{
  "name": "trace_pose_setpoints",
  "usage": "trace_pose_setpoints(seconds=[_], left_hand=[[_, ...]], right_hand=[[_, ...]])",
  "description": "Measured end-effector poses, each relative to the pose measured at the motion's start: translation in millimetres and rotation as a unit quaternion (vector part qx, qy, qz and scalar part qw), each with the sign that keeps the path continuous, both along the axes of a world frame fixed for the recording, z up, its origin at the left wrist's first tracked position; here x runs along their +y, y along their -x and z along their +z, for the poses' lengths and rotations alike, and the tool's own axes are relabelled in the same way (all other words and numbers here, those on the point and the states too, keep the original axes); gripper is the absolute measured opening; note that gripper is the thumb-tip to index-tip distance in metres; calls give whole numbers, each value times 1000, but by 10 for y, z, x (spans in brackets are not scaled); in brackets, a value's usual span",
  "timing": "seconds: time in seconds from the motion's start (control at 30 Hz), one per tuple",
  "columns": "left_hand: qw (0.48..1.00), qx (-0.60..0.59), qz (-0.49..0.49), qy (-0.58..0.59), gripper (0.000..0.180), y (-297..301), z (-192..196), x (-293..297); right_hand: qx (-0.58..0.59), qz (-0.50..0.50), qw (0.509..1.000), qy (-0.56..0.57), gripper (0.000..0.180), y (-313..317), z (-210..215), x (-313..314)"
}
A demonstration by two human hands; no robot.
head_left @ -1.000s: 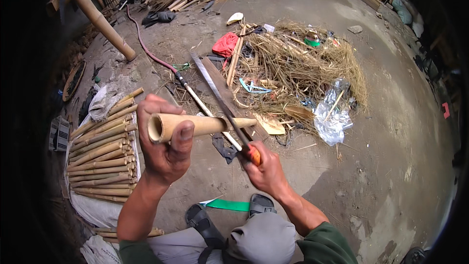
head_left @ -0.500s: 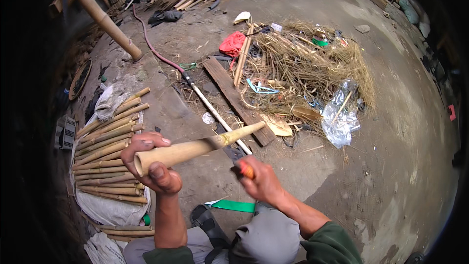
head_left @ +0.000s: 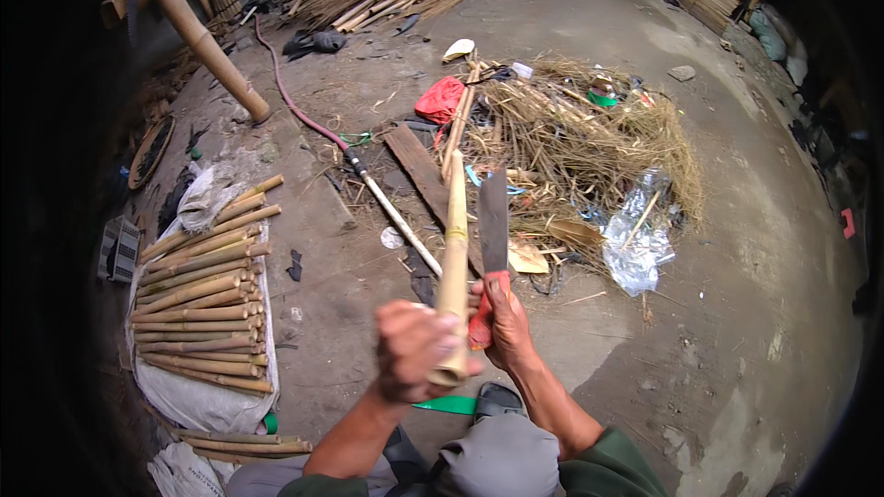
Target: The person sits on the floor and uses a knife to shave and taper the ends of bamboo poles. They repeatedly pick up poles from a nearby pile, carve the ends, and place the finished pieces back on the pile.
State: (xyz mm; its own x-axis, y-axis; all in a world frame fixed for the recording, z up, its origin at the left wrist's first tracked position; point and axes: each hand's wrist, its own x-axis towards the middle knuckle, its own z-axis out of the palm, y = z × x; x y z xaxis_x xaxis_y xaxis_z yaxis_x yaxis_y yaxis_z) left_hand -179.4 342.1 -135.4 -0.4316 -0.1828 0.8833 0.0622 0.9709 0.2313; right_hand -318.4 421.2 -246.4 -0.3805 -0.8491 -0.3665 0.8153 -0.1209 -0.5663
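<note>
Item: bamboo length [head_left: 453, 248], pale, held near its lower end by the left hand [head_left: 412, 350], fingers wrapped fully round it.
Change: a second ago it lay crosswise with the blade across it; it now points straight away from the body, lying parallel to the blade.
Item: cleaver [head_left: 493, 230], red handle, gripped tight in the right hand [head_left: 502, 324], just right of the bamboo, blade apart from it. Judged a repositioning between cuts.
Left of the hands: stacked cut bamboo pieces [head_left: 203, 299] on a white sack [head_left: 198, 400].
Beyond the hands: straw heap [head_left: 589, 138], wooden plank [head_left: 419, 170], clear plastic bag [head_left: 635, 239].
</note>
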Motion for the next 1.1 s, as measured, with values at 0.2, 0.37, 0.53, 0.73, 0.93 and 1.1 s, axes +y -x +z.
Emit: trace_pose_setpoints(seconds=[0.2, 0.37, 0.53, 0.73, 0.93, 1.1], left_hand=[[972, -132, -125, -146, 57, -12, -846, 348], [773, 43, 79, -628, 77, 108, -915, -708], [629, 75, -169, -755, 84, 376, -546, -1791], [739, 346, -40, -577, 18, 226, -171, -1478], [861, 309, -9, -403, 17, 399, -626, -732], [869, 326, 36, -371, 18, 402, -772, -515]], right_hand=[[105, 36, 994, 14, 53, 480, 172, 58], [136, 100, 985, 27, 58, 531, 96, 419], [172, 202, 964, 11, 53, 337, 40, 654], [750, 50, 638, -167, 30, 689, -194, 646], [596, 67, 767, -229, 30, 356, -558, 459], [612, 72, 767, -178, 26, 16, -516, 173]])
